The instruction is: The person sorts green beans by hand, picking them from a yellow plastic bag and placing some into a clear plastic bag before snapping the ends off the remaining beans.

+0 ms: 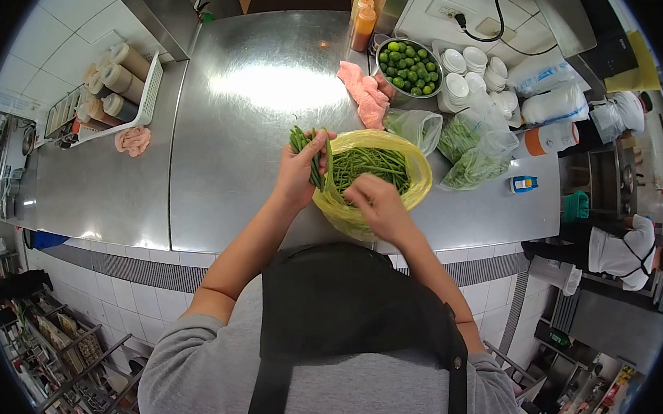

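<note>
Clearly, our left hand (299, 173) grips a bunch of green beans (300, 141) at the rim of the yellow bag (421, 167), which holds more. Our right hand (382, 206) curls over it, fingertips hidden; we cannot tell whether they pinch anything.

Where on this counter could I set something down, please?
The steel counter is bare between the crumpled cloth by the basket and the left hand, and ahead, left of the pink towel. It is crowded on the right, around the limes, plastic bags and white cups.
</note>
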The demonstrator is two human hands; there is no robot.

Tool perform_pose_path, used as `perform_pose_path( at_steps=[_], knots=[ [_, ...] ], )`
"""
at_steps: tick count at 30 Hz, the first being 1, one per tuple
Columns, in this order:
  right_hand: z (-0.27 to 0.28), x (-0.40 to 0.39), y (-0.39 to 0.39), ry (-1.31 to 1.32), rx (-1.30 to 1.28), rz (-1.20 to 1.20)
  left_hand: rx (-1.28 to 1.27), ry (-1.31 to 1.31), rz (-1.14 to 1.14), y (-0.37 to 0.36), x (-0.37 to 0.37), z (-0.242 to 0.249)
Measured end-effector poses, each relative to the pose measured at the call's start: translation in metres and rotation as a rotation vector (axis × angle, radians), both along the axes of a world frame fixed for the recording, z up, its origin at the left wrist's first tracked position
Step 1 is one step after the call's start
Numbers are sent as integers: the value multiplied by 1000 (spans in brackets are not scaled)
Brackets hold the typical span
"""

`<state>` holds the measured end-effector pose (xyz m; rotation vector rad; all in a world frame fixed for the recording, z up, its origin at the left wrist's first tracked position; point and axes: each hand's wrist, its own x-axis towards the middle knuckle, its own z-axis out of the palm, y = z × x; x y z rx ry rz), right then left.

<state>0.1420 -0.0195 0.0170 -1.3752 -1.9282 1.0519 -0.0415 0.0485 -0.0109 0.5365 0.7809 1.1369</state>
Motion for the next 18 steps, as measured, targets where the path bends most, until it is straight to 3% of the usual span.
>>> perform_pose_path(
  at_steps=[4, 6, 11, 13, 16, 18],
  knots=[
    [-28, 38, 18, -314, 151, -103, -104, -21, -79, -7, 4, 1],
    [-43, 52, 24, -545, 191, -223, -201, -207, -161, -11, 10, -2],
    [-60, 53, 24, -622, 149, -278, -352, -214, -164, -17, 18, -18],
    [-58, 51, 24, -653, 171, -294, -323, -38, -155, -18, 19, -19],
    [-48, 49, 21, -588, 142, -308, -298, 81, -201, -21, 15, -14],
    [-40, 50, 20, -399, 141, -376, -218, 181, -234, -24, 18, -7]
  ],
)
